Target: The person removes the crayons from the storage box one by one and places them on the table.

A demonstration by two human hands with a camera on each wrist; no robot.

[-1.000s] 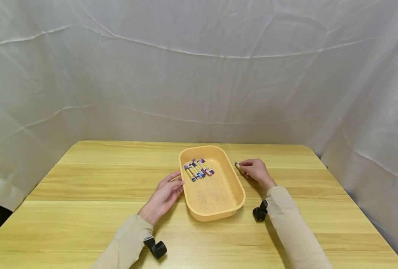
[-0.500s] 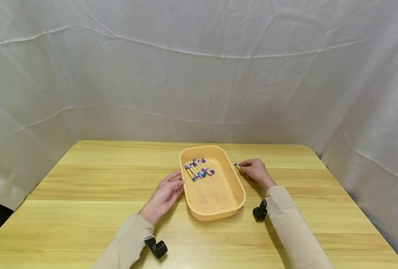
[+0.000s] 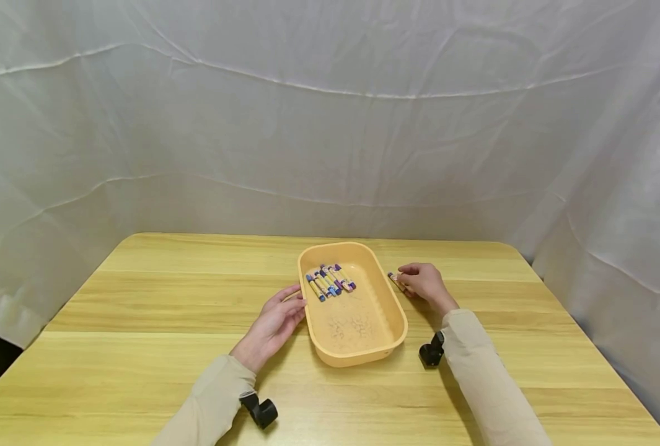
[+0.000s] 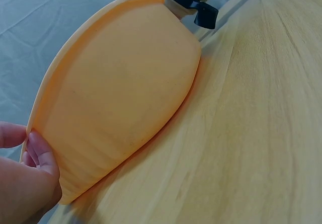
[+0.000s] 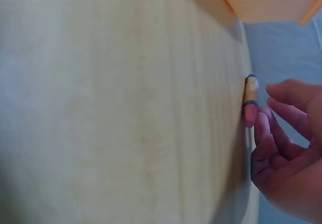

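Almost nothing had moved since the pictures before; the right hand (image 3: 426, 284) had only shifted a tiny bit closer to the tub, with the crayon still at its fingertips.

From the head view, the long, rounded orange plastic tub (image 3: 387, 308) sat in the middle of the pale wooden bench (image 3: 140, 310). A bunch of small crayons with yellow and purple wrappers (image 3: 330, 280) lay side by side at the far end inside it. The left hand (image 3: 272, 325) lay on the bench with straight fingers touching the tub's left wall. The right hand was just right of the tub, fingers bent around one small crayon with a yellow wrapper (image 3: 395, 280) lying on the bench.

The left wrist view showed what the head view could not: the tub's smooth outside wall (image 4: 121, 98) up close, with a fingertip (image 4: 40, 151) pressed against its rim. The crayons inside were hidden there.

The right wrist view was blurry, but it showed the lone crayon (image 5: 250, 97) on the wood, with one fingertip (image 5: 261, 128) touching it and the other fingers curled just beside it.

The wrappers had marks, but they were too small to read.
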